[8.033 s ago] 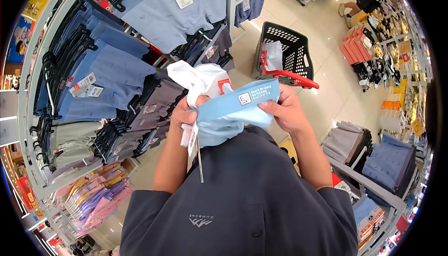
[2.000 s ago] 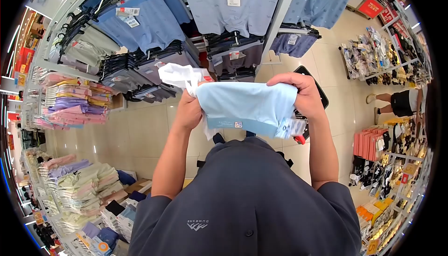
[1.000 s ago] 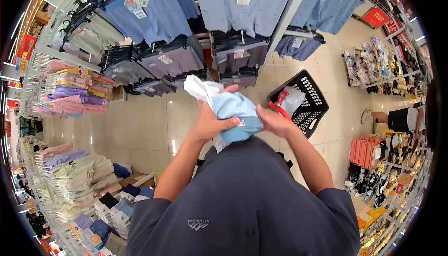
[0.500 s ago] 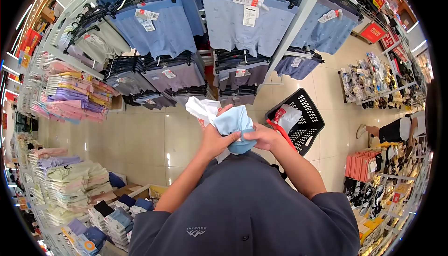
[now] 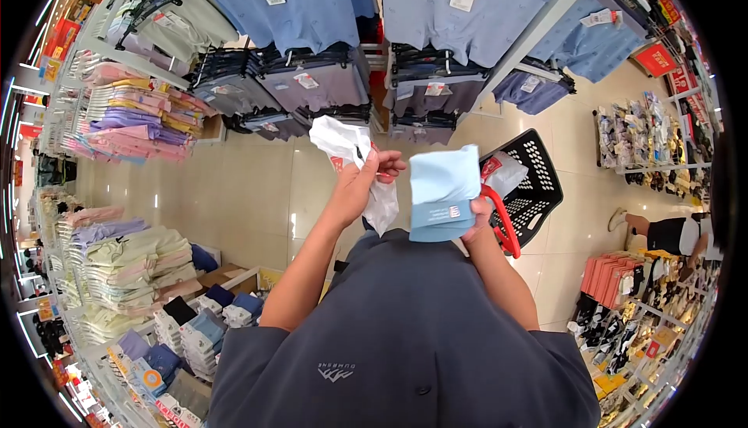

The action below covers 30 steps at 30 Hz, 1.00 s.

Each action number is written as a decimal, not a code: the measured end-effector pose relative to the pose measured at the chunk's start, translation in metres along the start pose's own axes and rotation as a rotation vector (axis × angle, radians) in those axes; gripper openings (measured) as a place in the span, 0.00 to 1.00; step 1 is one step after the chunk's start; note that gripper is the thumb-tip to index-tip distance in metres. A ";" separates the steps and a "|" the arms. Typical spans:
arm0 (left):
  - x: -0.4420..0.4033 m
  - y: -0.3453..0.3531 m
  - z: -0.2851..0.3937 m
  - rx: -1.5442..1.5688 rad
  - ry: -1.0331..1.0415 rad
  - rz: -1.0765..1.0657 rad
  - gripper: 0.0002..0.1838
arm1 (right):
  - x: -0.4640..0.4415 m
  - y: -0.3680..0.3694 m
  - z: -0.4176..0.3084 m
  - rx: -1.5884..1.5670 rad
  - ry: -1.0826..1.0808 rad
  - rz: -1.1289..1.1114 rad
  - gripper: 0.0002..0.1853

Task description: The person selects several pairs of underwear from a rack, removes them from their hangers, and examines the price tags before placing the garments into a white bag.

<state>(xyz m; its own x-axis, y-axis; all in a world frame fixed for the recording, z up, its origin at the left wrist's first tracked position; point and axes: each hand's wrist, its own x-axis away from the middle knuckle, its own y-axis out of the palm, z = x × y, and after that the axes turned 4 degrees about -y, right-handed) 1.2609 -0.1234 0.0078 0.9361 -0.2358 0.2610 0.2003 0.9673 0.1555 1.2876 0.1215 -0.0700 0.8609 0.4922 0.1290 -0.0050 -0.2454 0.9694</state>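
A white plastic bag with red print [image 5: 340, 141] hangs crumpled from my left hand [image 5: 360, 186], whose fingers are curled round it. To the right, my right hand [image 5: 477, 219] grips the lower right edge of a light blue cloth item [image 5: 444, 178], folded into a flat rectangle with a darker blue band and small white print at its bottom. The bag and the cloth are apart. Just behind my right hand is the red handle [image 5: 502, 221] of a black shopping basket [image 5: 541, 182], with another white and red bag [image 5: 506, 175] inside.
Racks of blue shorts [image 5: 460, 11] stand ahead, with grey ones below. Pink and purple clothes [image 5: 144, 120] hang at the left, and packaged goods [image 5: 199, 338] lie at the lower left. At the right are a rack of small items [image 5: 635, 136] and a person [image 5: 674, 235].
The light blue cloth, bunched between both hands half a second ago, is now flat and folded in my right hand, moved right. My left hand has let go of it and keeps the white bag.
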 end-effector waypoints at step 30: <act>0.015 0.012 0.009 -0.288 -0.101 -0.126 0.31 | -0.009 0.046 0.013 0.696 0.138 0.289 0.29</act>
<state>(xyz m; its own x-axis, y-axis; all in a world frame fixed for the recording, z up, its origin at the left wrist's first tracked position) 1.2744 -0.1164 0.0223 0.8682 -0.3494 0.3523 0.3999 0.9131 -0.0799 1.2861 0.0949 -0.0292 0.8026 0.4174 0.4263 0.1407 -0.8268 0.5446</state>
